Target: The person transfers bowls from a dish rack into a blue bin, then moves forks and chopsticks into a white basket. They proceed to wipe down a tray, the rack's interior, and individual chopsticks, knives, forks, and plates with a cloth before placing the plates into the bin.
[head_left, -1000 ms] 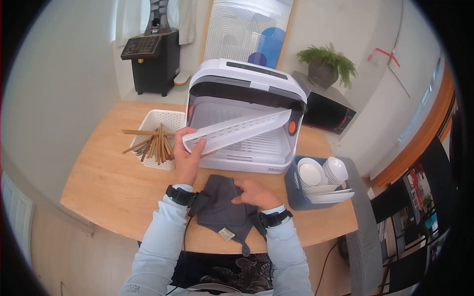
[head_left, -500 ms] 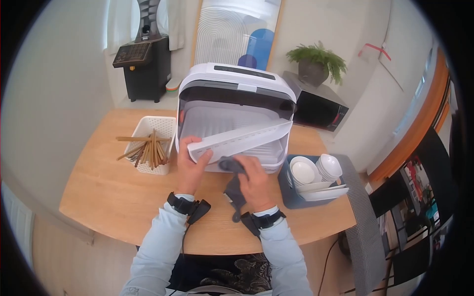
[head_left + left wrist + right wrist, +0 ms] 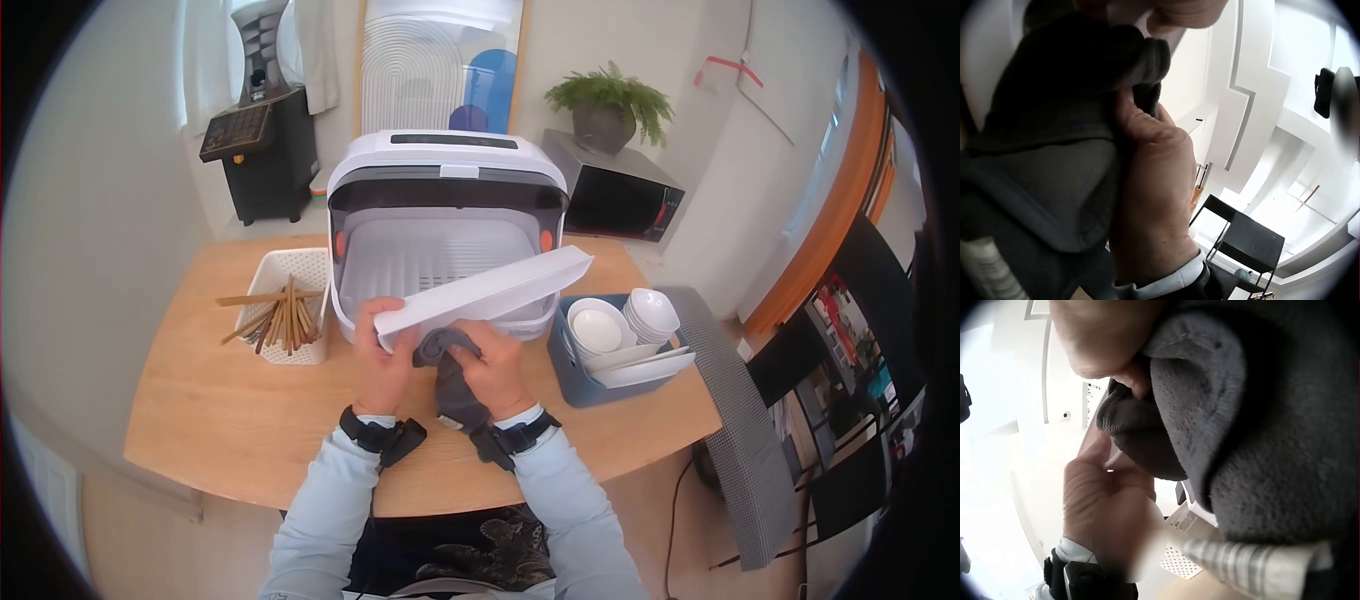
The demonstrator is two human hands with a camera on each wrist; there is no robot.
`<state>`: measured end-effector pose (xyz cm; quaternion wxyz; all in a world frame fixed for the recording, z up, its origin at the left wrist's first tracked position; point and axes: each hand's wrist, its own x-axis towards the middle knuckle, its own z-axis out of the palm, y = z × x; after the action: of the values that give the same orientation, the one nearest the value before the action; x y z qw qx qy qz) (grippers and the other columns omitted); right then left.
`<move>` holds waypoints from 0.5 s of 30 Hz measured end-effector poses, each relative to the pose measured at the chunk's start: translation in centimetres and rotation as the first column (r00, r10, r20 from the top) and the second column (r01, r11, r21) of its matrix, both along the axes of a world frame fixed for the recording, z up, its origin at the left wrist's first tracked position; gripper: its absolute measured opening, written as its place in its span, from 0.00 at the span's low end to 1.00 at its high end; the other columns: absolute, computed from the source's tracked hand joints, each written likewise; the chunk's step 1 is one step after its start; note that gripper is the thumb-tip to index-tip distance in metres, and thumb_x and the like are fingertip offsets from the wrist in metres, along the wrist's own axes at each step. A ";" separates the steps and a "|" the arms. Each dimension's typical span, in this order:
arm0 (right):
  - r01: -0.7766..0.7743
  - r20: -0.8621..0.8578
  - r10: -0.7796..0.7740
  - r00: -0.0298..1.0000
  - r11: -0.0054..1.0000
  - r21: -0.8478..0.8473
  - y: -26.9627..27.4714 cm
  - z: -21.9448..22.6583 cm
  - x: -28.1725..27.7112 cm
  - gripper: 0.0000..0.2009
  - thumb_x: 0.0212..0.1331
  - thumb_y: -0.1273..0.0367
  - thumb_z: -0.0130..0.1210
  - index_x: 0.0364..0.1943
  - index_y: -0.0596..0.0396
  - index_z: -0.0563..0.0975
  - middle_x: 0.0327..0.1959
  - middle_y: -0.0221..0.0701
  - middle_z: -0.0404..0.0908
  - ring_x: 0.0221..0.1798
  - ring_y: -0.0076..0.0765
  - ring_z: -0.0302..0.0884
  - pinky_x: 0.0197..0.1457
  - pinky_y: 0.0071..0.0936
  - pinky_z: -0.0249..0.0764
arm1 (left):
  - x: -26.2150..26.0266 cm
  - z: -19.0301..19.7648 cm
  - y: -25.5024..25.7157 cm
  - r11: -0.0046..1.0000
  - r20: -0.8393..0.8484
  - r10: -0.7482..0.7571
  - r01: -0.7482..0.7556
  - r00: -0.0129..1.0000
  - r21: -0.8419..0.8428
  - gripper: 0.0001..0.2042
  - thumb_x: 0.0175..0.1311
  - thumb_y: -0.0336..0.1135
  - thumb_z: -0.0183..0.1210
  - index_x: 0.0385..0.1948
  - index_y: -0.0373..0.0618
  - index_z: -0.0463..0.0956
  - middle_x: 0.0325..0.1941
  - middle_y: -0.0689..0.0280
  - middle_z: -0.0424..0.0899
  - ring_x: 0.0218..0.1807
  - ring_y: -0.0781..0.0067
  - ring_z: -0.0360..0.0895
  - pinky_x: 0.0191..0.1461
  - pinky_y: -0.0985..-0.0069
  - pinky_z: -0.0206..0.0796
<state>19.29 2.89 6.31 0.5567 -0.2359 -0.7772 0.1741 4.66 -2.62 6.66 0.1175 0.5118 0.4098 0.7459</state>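
My left hand grips the near left end of a long white plastic tray, thumb on the near side. The tray slants up to the right in front of a white countertop dish cabinet, overlapping its open front in the head view. A dark grey cloth is bunched in my right hand, thumb pressed into its fold. The cloth is right at the tray's lower edge, close beside my left thumb, and its loose part hangs down. In the right wrist view the cloth shows a striped label.
At left stands a white perforated basket with several wooden chopsticks. A blue-grey bin at right holds white bowls and plates. Behind are a microwave with a potted plant and a black machine.
My right hand has lifted the cloth off the table and brought it to the tray beside my left hand. The tray has turned from its slotted face to a smooth one.
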 end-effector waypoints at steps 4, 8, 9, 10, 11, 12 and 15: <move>0.092 -0.064 -0.100 0.993 0.989 -0.118 0.5 0.8 1.3 0.10 0.50 0.75 0.62 0.38 0.57 0.80 0.33 0.42 0.82 0.35 0.50 0.81 0.37 0.33 0.75 | -1.8 -0.5 -0.2 0.997 0.012 0.071 -0.071 0.997 0.020 0.10 0.65 0.31 0.60 0.43 0.45 0.68 0.42 0.70 0.71 0.43 0.79 0.70 0.46 0.80 0.69; 0.181 -0.048 -0.200 0.979 0.949 -0.259 1.5 0.6 2.4 0.11 0.51 0.74 0.62 0.39 0.59 0.79 0.32 0.45 0.82 0.35 0.51 0.81 0.38 0.33 0.75 | -2.8 -0.5 -0.4 0.999 0.183 -0.039 0.041 0.982 -0.004 0.10 0.65 0.31 0.59 0.43 0.45 0.68 0.42 0.68 0.71 0.43 0.77 0.71 0.42 0.76 0.76; 0.196 -0.067 -0.220 0.973 0.946 -0.257 1.9 0.4 2.6 0.11 0.51 0.74 0.62 0.40 0.59 0.79 0.32 0.46 0.82 0.35 0.51 0.81 0.38 0.33 0.75 | -2.8 -0.1 -0.6 0.997 0.233 -0.078 0.082 0.969 -0.008 0.10 0.65 0.31 0.59 0.43 0.45 0.68 0.43 0.68 0.71 0.43 0.76 0.71 0.41 0.74 0.78; 0.212 -0.085 -0.241 0.967 0.943 -0.256 2.4 0.0 2.8 0.11 0.51 0.74 0.62 0.40 0.59 0.79 0.33 0.47 0.82 0.36 0.51 0.81 0.38 0.33 0.75 | -3.0 0.1 -0.8 0.996 0.240 -0.084 0.085 0.967 0.003 0.10 0.65 0.31 0.59 0.43 0.45 0.68 0.43 0.68 0.71 0.43 0.76 0.71 0.39 0.73 0.80; 0.229 -0.102 -0.262 0.960 0.939 -0.256 2.7 -0.2 3.0 0.11 0.52 0.74 0.62 0.40 0.59 0.79 0.33 0.47 0.82 0.36 0.51 0.82 0.39 0.33 0.75 | -3.2 0.3 -0.9 0.996 0.247 -0.090 0.089 0.965 0.014 0.10 0.65 0.31 0.59 0.43 0.46 0.68 0.42 0.68 0.71 0.43 0.76 0.71 0.37 0.72 0.81; 0.249 -0.123 -0.281 0.952 0.943 -0.221 2.9 -0.2 3.2 0.11 0.52 0.74 0.62 0.40 0.60 0.78 0.30 0.45 0.82 0.32 0.46 0.81 0.37 0.31 0.74 | -3.3 0.4 -1.0 0.995 0.254 -0.097 0.094 0.962 0.025 0.10 0.65 0.32 0.59 0.43 0.46 0.68 0.42 0.68 0.70 0.43 0.76 0.71 0.35 0.71 0.83; 0.261 -0.217 -0.322 0.922 0.928 -0.266 3.6 -0.4 3.6 0.11 0.52 0.75 0.63 0.39 0.61 0.77 0.27 0.41 0.80 0.29 0.39 0.78 0.36 0.30 0.73 | -4.1 0.8 -1.4 0.995 0.270 -0.072 0.052 0.960 0.082 0.10 0.65 0.31 0.58 0.44 0.46 0.68 0.41 0.69 0.71 0.43 0.78 0.71 0.30 0.75 0.80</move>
<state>22.85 6.53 5.93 0.6409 -0.3885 -0.6288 0.2075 0.58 -3.99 7.47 0.1773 0.4208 0.3455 0.8199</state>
